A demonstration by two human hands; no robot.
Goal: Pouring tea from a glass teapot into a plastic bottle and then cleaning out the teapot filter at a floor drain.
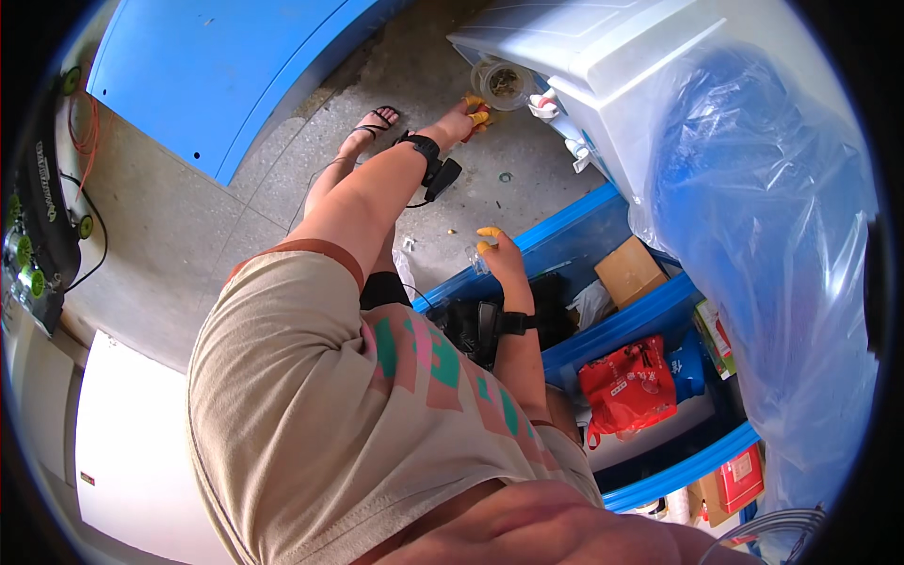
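Where hands reach: clear jar (brownish contents).

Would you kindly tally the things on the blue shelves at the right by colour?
Red: 2, the red bag and the red box
Brown: 1, the cardboard box
Blue: 1, the blue packet
Total: 4

Clear jar: round, transparent plastic, lying tipped on the concrete floor against the white bin, mouth toward the camera, brownish contents inside. Small clear piece: transparent, pinched at yellow-tipped fingers above the floor; shape too small to tell.
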